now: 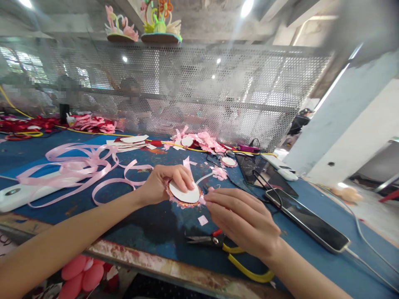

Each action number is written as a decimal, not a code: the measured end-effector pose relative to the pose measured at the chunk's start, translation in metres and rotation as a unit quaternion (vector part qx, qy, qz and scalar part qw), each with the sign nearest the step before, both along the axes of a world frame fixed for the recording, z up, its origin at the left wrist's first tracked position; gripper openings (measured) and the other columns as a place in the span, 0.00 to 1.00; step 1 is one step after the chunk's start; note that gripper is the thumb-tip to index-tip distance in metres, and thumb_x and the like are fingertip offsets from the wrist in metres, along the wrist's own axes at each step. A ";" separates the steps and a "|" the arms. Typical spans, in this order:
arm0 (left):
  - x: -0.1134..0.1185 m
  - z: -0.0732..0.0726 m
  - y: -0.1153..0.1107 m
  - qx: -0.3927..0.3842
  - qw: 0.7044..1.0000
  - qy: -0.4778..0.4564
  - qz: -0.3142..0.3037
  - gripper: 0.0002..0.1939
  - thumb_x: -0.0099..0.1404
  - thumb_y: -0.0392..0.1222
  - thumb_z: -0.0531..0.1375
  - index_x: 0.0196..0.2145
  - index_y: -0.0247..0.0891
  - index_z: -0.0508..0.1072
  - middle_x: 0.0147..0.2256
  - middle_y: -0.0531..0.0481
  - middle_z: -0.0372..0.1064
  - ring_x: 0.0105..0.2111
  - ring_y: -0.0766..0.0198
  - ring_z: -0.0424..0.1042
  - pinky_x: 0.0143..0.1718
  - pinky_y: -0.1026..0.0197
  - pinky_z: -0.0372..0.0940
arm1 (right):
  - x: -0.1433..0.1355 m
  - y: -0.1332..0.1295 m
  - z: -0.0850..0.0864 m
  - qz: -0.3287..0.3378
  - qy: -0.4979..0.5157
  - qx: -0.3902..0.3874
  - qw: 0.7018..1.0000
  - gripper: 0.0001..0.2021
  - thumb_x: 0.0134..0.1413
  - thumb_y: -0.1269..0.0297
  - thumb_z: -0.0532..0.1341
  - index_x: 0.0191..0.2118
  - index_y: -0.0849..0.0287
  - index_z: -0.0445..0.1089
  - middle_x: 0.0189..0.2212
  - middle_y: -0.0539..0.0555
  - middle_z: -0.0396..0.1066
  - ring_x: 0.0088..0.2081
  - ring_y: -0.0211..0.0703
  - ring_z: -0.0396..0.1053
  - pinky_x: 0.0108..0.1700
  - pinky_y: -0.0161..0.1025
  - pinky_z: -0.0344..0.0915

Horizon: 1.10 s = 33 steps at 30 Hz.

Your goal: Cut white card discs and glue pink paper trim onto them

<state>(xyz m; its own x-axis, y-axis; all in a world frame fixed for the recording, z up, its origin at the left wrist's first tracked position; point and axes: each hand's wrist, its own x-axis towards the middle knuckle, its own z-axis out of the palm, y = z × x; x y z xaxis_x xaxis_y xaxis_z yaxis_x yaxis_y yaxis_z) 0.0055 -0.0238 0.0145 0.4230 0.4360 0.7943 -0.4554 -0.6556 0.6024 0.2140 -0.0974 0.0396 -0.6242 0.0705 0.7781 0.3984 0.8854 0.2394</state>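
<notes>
My left hand [173, 178] grips a round rosette [184, 193] with a white disc backing and a patterned, frilled rim. Its fingers press on the disc's face. Pinched at the rosette's right edge, a short bit of pink ribbon [202, 200] is between the fingertips of my right hand [240, 216]. Another ribbon tail [187, 162] stands up from the rosette's top edge. Below my right hand lie scissors [218, 239] with yellow handles, partly hidden by the wrist. A small pale pink square [203, 220] rests on the table just under the rosette.
Loose pink ribbon [77, 166] coils across the left of the blue table [149, 232]. A phone [308, 220] on a cable and a dark tablet [264, 172] lie to the right. Pink pieces [205, 141] are heaped before a perforated metal screen [187, 91].
</notes>
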 end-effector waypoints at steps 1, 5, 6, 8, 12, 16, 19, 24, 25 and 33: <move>0.000 0.000 0.000 0.000 1.000 0.000 0.001 0.03 0.53 0.35 0.66 0.24 0.37 0.75 0.27 0.47 0.73 0.34 0.63 0.68 0.36 0.58 0.64 | 0.000 0.000 0.000 0.002 -0.001 0.001 1.000 0.10 0.48 0.80 0.60 0.39 0.65 0.68 0.34 0.60 0.74 0.39 0.47 0.71 0.38 0.44 0.71; 0.000 0.000 -0.001 0.000 1.000 0.000 0.005 0.03 0.54 0.35 0.66 0.24 0.36 0.74 0.27 0.47 0.73 0.34 0.63 0.69 0.37 0.58 0.64 | 0.001 0.002 -0.001 0.002 -0.004 0.000 1.000 0.11 0.47 0.80 0.60 0.39 0.65 0.68 0.35 0.60 0.74 0.39 0.47 0.71 0.38 0.44 0.71; 0.000 0.000 -0.001 0.000 1.000 0.000 0.006 0.03 0.54 0.34 0.66 0.24 0.36 0.74 0.27 0.47 0.73 0.34 0.63 0.69 0.37 0.58 0.64 | 0.001 0.002 -0.002 0.000 -0.002 -0.002 1.000 0.11 0.47 0.80 0.60 0.40 0.64 0.68 0.35 0.59 0.74 0.39 0.47 0.71 0.38 0.44 0.71; 0.000 -0.001 -0.001 0.000 1.000 0.005 0.013 0.04 0.53 0.33 0.66 0.24 0.36 0.74 0.27 0.47 0.73 0.34 0.63 0.69 0.37 0.58 0.65 | 0.000 0.003 -0.002 -0.002 0.008 -0.008 1.000 0.12 0.48 0.79 0.60 0.40 0.63 0.68 0.35 0.58 0.75 0.40 0.46 0.71 0.39 0.43 0.71; 0.001 -0.002 -0.001 -0.006 1.000 0.009 0.021 0.05 0.51 0.33 0.67 0.24 0.35 0.74 0.27 0.47 0.73 0.33 0.63 0.70 0.36 0.59 0.65 | -0.004 0.005 -0.003 -0.006 0.039 -0.030 0.999 0.15 0.48 0.79 0.60 0.42 0.59 0.66 0.34 0.55 0.75 0.39 0.44 0.71 0.39 0.42 0.71; 0.002 -0.001 -0.004 -0.055 0.998 0.033 0.019 0.08 0.49 0.34 0.68 0.27 0.35 0.72 0.29 0.49 0.72 0.30 0.65 0.70 0.33 0.63 0.66 | -0.009 0.005 -0.004 -0.023 0.095 -0.075 0.992 0.16 0.48 0.79 0.61 0.42 0.56 0.65 0.33 0.53 0.73 0.37 0.42 0.70 0.40 0.41 0.70; 0.004 0.001 -0.010 -0.117 0.985 0.087 0.092 0.13 0.47 0.36 0.69 0.29 0.34 0.70 0.26 0.53 0.69 0.25 0.70 0.68 0.27 0.67 0.65 | -0.009 0.005 -0.005 -0.081 0.143 -0.181 0.970 0.13 0.49 0.72 0.61 0.42 0.56 0.65 0.36 0.54 0.72 0.36 0.42 0.70 0.40 0.41 0.69; 0.009 0.006 -0.017 -0.240 0.951 0.122 0.155 0.20 0.47 0.42 0.68 0.36 0.36 0.66 0.29 0.56 0.65 0.24 0.72 0.66 0.25 0.69 0.66 | -0.006 0.014 -0.003 -0.049 0.288 -0.482 0.826 0.13 0.51 0.59 0.61 0.41 0.58 0.65 0.38 0.56 0.71 0.40 0.43 0.70 0.39 0.39 0.69; 0.011 0.006 -0.017 -0.262 0.946 0.120 0.150 0.21 0.48 0.43 0.68 0.37 0.37 0.65 0.30 0.56 0.65 0.25 0.71 0.67 0.25 0.68 0.67 | -0.005 0.016 -0.002 -0.041 0.313 -0.527 0.789 0.14 0.50 0.57 0.61 0.41 0.58 0.65 0.37 0.56 0.71 0.39 0.43 0.70 0.37 0.38 0.69; 0.016 0.001 -0.013 -0.389 0.915 0.064 0.087 0.20 0.54 0.45 0.64 0.41 0.38 0.63 0.32 0.54 0.66 0.27 0.67 0.70 0.27 0.61 0.71 | -0.006 0.026 -0.006 -0.057 0.381 -0.665 0.641 0.18 0.46 0.50 0.63 0.34 0.61 0.68 0.30 0.54 0.70 0.27 0.33 0.66 0.27 0.31 0.63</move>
